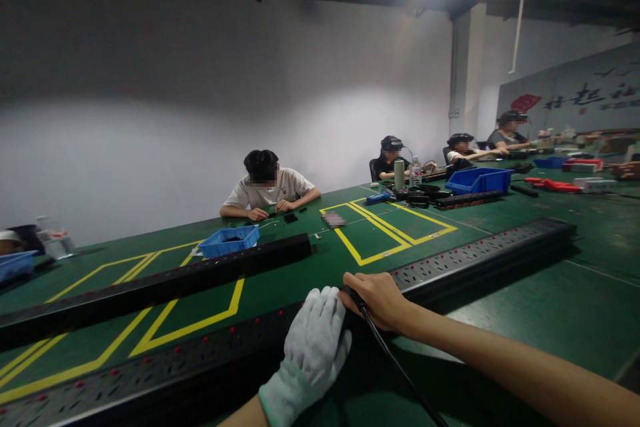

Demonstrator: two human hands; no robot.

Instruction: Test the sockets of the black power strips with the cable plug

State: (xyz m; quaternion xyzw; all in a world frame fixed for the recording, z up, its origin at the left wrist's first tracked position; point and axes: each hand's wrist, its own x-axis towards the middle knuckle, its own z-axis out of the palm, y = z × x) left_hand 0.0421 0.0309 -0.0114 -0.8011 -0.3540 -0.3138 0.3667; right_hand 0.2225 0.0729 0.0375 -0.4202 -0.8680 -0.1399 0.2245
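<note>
A long black power strip (463,257) with rows of sockets and small red parts runs diagonally across the green table in front of me. My left hand (315,340), in a white knit glove, lies over its middle, fingers reaching across the top and thumb at the near side. Just to the right, my bare right hand (377,297) is closed around the black plug end of a cable (387,353), pressed against the strip's top. Its fingers hide whether the plug sits in a socket. The cable trails down toward me.
A second black power strip (165,283) lies farther off at left. Beyond it are a light blue bin (230,240) and a seated person (273,190). Yellow tape (385,253) marks the table. At far right stand a blue bin (479,180), tools and several other people.
</note>
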